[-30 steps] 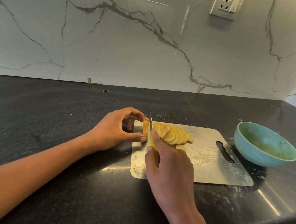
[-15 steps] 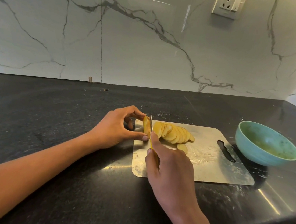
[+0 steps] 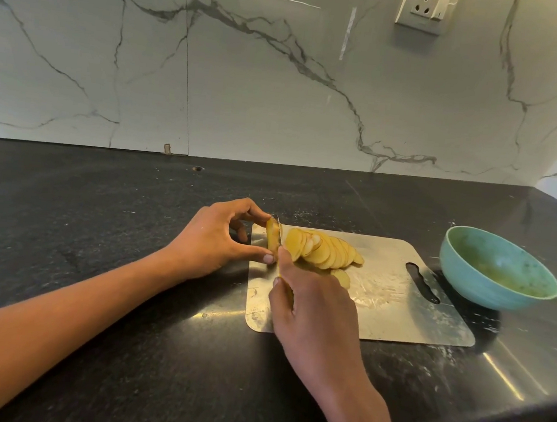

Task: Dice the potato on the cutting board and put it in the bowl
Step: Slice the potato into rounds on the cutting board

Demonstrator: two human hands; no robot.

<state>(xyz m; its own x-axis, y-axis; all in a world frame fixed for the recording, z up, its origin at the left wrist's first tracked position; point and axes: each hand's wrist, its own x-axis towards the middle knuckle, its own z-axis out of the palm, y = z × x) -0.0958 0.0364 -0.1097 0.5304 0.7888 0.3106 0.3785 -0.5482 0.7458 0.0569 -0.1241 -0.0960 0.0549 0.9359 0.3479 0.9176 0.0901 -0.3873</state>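
A pale cutting board (image 3: 394, 302) lies on the black counter. At its left far corner my left hand (image 3: 214, 238) pinches the last end piece of potato (image 3: 271, 238) between thumb and fingertips. My right hand (image 3: 312, 303) grips a yellow-handled knife (image 3: 280, 235), its blade standing against the right face of that piece, with the forefinger along the back. A fanned row of round potato slices (image 3: 322, 251) lies just right of the blade, with one more slice (image 3: 341, 276) in front of it. A teal bowl (image 3: 489, 284) sits right of the board.
The black counter (image 3: 96, 226) stretches left and behind the board, its front edge running close on the right. A marble-patterned wall (image 3: 283, 91) with a socket (image 3: 425, 8) backs it. A small hole (image 3: 198, 168) shows in the counter near the wall.
The knife blade has worked down at the end piece while my left hand kept its pinch. The view has shifted slightly; the slices and the bowl have stayed put.
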